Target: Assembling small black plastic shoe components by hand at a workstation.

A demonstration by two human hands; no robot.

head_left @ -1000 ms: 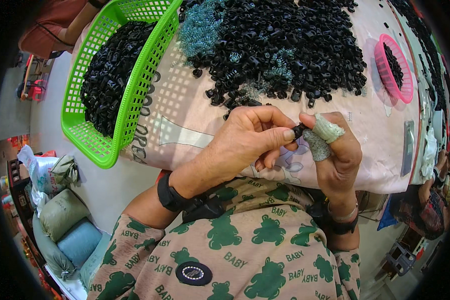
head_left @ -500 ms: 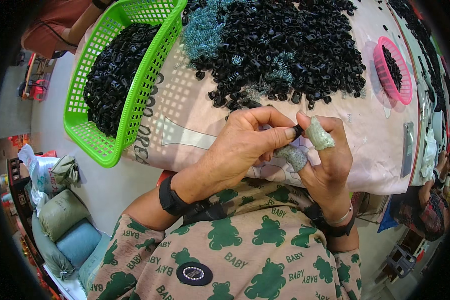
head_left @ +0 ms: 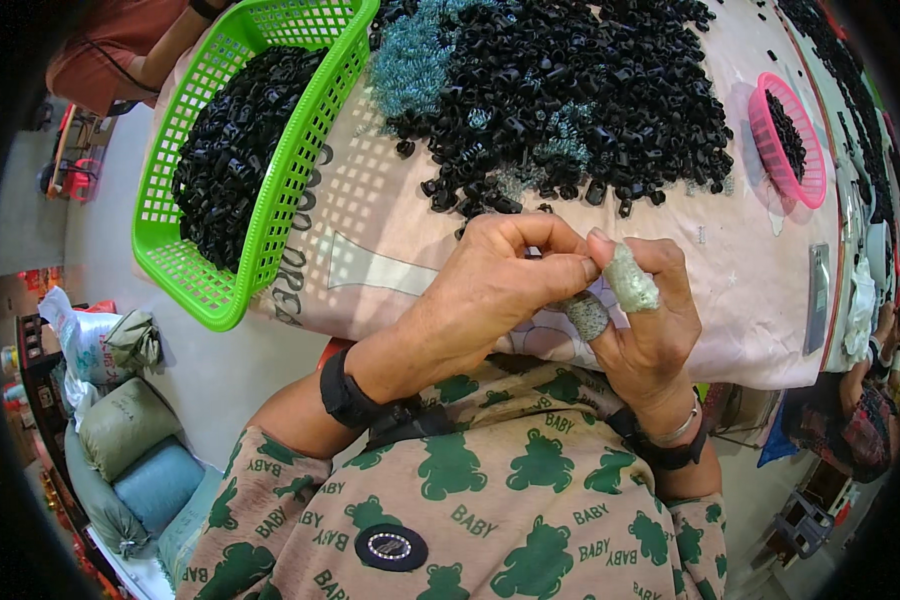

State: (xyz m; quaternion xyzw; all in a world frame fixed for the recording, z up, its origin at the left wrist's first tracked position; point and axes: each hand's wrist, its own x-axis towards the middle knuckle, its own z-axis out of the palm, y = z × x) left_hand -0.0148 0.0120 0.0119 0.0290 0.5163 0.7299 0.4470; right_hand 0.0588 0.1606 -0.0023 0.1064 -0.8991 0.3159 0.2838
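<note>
My left hand (head_left: 505, 268) is closed in a pinch, thumb and forefinger meeting my right hand's fingertips over the near part of the table. My right hand (head_left: 660, 318) is bent inward with its fingers curled. White wrapping (head_left: 631, 280) covers one of its fingers, and a grey speckled sleeve (head_left: 586, 316) another digit. The small black plastic part seen between the fingertips earlier is now hidden by them. Beyond the hands lies a wide heap of small black plastic parts (head_left: 590, 95). Bluish metal springs (head_left: 410, 75) are piled at its left side.
A green basket (head_left: 232, 312) of black parts stands at the left table edge. At the right are a pink basket (head_left: 815, 180) and a grey flat object (head_left: 817, 300). Other people's arms (head_left: 175, 50) show at far left and far right. Stuffed sacks (head_left: 130, 430) rest lower left.
The black part between my fingertips has gone out of sight as the fingers closed together. My right hand has shifted slightly left and turned a little.
</note>
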